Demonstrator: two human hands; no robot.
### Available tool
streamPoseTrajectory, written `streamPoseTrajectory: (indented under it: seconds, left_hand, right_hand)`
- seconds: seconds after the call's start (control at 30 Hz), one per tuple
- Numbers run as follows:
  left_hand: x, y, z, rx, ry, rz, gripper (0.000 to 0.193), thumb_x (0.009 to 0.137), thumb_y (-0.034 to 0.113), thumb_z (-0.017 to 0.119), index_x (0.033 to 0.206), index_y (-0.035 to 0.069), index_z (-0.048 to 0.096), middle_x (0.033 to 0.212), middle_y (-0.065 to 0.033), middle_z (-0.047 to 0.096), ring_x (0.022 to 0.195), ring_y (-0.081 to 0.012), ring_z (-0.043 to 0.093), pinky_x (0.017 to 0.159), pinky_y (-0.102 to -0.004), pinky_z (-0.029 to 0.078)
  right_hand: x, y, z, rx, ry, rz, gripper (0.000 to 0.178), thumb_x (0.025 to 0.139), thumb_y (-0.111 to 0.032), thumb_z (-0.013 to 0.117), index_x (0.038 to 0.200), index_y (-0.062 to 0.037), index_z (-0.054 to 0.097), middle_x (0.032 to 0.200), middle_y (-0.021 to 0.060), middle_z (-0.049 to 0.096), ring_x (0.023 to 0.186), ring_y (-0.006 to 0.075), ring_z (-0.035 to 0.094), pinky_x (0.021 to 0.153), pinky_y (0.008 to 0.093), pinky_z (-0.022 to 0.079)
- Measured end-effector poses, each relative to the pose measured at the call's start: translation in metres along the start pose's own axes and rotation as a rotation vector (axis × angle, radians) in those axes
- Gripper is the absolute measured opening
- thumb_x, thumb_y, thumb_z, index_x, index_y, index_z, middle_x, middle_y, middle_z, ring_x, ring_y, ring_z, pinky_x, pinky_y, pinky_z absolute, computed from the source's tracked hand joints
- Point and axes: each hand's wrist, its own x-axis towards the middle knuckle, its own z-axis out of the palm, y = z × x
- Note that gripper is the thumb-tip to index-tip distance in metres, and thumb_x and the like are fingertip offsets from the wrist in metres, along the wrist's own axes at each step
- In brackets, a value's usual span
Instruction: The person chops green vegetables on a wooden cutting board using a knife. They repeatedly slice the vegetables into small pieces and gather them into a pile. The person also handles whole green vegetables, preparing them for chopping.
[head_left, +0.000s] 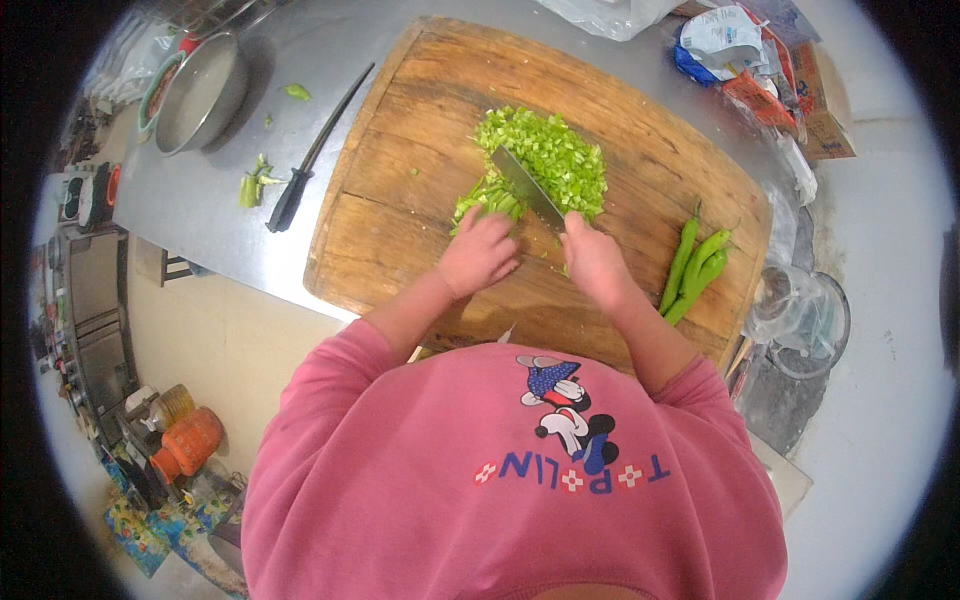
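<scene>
My right hand [594, 258] grips the handle of a kitchen knife [527, 187], whose broad blade slants up and left between two heaps of cut green pepper. Beyond and right of the blade lies the larger heap of diced green pepper [545, 145]. On the blade's left is a smaller bunch of green pepper strips [492, 200]. My left hand [481, 252] is curled at the near end of these strips, its fingertips pressed on them. All of this rests on a big wooden cutting board [390, 215]. Several whole green peppers [692, 265] lie at the board's right side.
Left of the board, a black-handled sharpening steel [318, 147] lies on the metal table [215, 215], with pepper stems [256, 185] beside it. A metal bowl [203, 92] stands at the far left. Plastic packages [738, 55] and a cardboard box [822, 110] sit at the far right.
</scene>
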Motion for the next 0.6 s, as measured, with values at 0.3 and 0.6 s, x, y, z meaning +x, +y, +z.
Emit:
streamPoseTrajectory:
  seconds: [0.3,0.6]
  left_hand:
    - [0.013,-0.009,0.007,-0.144,0.233,-0.326,0.054,0.067,0.021,0.079,0.113,0.004,0.056,0.124,-0.0245,0.048,0.118,-0.0454,0.045,0.103,-0.0517,0.037]
    - [0.013,-0.01,0.012,-0.181,0.258,-0.304,0.049,0.068,0.015,0.076,0.111,0.003,0.055,0.123,-0.0249,0.049,0.117,-0.0444,0.046,0.101,-0.0486,0.04]
  right_hand:
    - [0.006,-0.014,-0.003,-0.118,-0.081,-0.063,0.015,0.087,-0.003,0.046,0.102,0.0002,0.047,0.092,0.0257,0.065,0.086,0.044,0.065,0.073,0.0531,0.051]
    - [0.043,-0.022,0.026,-0.07,0.028,-0.082,0.013,0.09,-0.007,0.049,0.101,-0.0004,0.047,0.086,0.0268,0.065,0.078,0.0447,0.065,0.07,0.0532,0.051]
